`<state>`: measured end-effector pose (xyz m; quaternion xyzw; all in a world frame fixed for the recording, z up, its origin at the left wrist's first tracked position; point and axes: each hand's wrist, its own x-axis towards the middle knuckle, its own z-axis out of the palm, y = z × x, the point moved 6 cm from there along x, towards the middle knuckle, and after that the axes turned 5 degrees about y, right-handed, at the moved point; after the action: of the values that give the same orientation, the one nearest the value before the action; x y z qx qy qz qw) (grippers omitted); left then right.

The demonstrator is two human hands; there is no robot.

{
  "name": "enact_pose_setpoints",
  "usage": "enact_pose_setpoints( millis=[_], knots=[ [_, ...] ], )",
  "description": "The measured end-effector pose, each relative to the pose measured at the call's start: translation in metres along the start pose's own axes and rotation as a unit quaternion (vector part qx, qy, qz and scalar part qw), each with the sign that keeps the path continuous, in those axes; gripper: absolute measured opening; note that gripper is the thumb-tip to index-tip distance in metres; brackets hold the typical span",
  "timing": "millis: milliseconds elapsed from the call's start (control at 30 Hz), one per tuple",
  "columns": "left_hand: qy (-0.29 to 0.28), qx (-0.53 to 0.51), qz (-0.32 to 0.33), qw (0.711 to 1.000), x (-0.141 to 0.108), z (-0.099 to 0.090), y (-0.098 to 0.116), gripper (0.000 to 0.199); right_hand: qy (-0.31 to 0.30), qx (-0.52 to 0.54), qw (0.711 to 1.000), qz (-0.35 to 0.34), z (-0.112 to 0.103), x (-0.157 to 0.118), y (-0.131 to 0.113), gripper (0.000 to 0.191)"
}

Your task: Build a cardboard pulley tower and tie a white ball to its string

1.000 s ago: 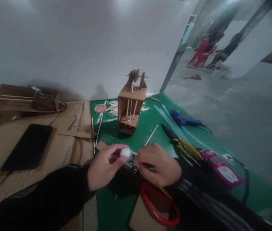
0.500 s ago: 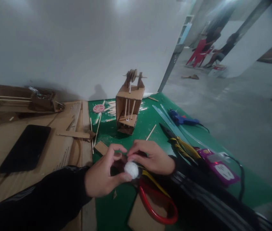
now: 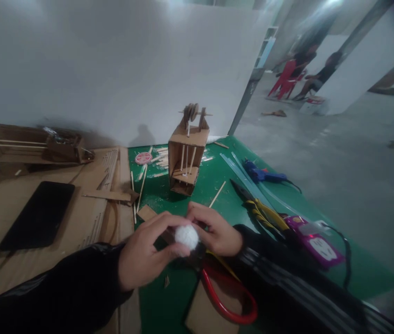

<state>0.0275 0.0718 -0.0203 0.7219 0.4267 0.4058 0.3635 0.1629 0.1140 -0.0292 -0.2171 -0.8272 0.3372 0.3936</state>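
Observation:
A small white ball [image 3: 186,237] is held between the thumb and fingers of my left hand [image 3: 148,250]. Close against its right side is my right hand [image 3: 217,229], its fingers pinched together; whatever lies between them is too small to make out. Beyond my hands a cardboard frame [image 3: 189,135] stands upright, with sticks inside and round discs on a rod at its top. Below my right hand lies a tool with red handles [image 3: 229,308], its front part partly hidden under my hands.
Pliers [image 3: 266,215], a purple power strip [image 3: 317,241] and a blue glue gun [image 3: 262,172] lie on the right of the green table [image 3: 162,301]. Left are a black tablet [image 3: 38,215] and another cardboard model [image 3: 33,144]. People sit far back right.
My left fingers have closed round the ball, which has moved slightly up and left. My right hand has shifted a little left along with it.

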Motion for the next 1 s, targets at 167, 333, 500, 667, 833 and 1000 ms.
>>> enact_pose_setpoints(
  millis=[167, 333, 500, 667, 833, 1000],
  knots=[
    [0.077, -0.067, -0.063, 0.993, 0.008, -0.008, -0.022, 0.029, -0.044, -0.058, 0.997, -0.015, 0.011, -0.003, -0.003, 0.023],
    [0.088, -0.128, -0.108, 0.982, 0.011, -0.005, -0.032, 0.028, -0.079, -0.103, 0.991, -0.017, 0.017, -0.004, -0.014, 0.014],
    [0.096, -0.095, -0.106, 0.985, 0.012, -0.007, -0.037, 0.029, -0.08, -0.119, 0.989, -0.026, 0.006, -0.003, -0.03, 0.01],
    [0.063, -0.038, -0.106, 0.992, 0.013, -0.004, -0.039, 0.025, -0.069, -0.146, 0.985, -0.06, -0.009, 0.001, -0.045, 0.011],
    [-0.024, -0.071, -0.11, 0.991, 0.009, 0.01, -0.035, 0.025, -0.035, -0.173, 0.98, -0.094, -0.017, 0.005, -0.045, 0.017],
    [-0.046, -0.137, -0.114, 0.983, 0.001, 0.016, -0.035, 0.03, 0.013, -0.117, 0.991, -0.07, -0.021, 0.008, -0.029, 0.015]
  ],
)
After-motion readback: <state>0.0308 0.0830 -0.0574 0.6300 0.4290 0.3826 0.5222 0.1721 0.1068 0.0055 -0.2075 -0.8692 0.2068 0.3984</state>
